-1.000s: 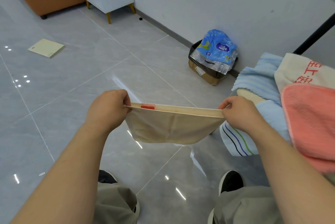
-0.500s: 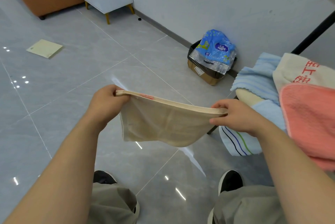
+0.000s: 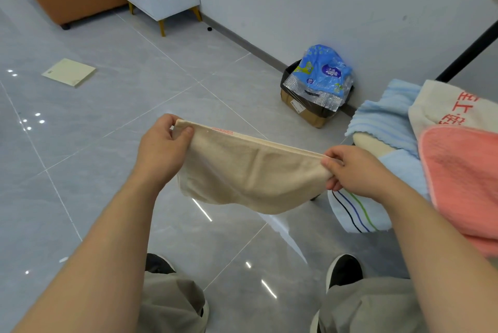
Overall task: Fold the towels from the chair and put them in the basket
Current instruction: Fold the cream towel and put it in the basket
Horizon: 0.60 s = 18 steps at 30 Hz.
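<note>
Tilting up at its left end since a second ago, the beige towel (image 3: 250,173) is hanging doubled just left of the chair (image 3: 369,144). I am pinching its top corners with left hand (image 3: 161,149) and right hand (image 3: 353,168); light, limp cloth, I am judging, best held there.

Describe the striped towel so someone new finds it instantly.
Look at the towel pile at the right edge, topped by a pink towel. Just below the right hand, a white towel hangs off the pile's near left side. Only it carries thin black, blue and green stripes.
</note>
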Available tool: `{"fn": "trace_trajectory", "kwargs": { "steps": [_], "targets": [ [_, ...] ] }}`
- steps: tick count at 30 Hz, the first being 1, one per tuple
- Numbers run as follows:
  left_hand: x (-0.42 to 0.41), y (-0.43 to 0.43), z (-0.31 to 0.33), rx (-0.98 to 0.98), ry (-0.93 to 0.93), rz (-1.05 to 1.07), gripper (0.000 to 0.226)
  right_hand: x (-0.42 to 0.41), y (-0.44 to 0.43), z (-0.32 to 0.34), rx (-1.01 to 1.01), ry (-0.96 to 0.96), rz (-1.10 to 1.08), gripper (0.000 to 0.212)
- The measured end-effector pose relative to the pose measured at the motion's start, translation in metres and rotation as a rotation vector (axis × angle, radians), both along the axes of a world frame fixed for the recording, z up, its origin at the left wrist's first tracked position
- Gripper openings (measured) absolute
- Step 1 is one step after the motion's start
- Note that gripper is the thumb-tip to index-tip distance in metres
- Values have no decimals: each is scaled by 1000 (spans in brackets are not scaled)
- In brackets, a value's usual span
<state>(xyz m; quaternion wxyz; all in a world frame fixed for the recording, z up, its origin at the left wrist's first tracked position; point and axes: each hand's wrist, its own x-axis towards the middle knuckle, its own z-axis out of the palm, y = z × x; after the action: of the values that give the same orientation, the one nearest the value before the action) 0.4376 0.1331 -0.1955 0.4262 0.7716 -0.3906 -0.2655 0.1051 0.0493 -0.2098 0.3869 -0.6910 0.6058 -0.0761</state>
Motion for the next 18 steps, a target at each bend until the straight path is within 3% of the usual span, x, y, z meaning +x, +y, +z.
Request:
{"fn": "trace_trajectory", "kwargs": {
  "steps": [4, 9, 11, 14, 16, 18],
  "targets": [
    [0, 1, 4, -30, 71, 3, 11, -4, 0, 0, -8, 71, 39, 12],
    [-14, 1, 7, -62, 161, -132, 18, 0, 4, -3, 87, 384, 267, 27],
    [-26, -1, 5, -36, 127, -218, 17, 13, 10, -3, 18, 310, 288, 31],
    [-46, -4, 1, 20, -44, -306, 22, 41, 20, 4, -186, -44, 241, 37],
    [-57, -5, -1, 30, -102, -357, 26, 58, 24, 8, -217, -240, 198, 38],
    [-63, -6, -2, 34, -101, -399, 31, 69, 25, 8, -216, -273, 227, 39]
  ]
}}
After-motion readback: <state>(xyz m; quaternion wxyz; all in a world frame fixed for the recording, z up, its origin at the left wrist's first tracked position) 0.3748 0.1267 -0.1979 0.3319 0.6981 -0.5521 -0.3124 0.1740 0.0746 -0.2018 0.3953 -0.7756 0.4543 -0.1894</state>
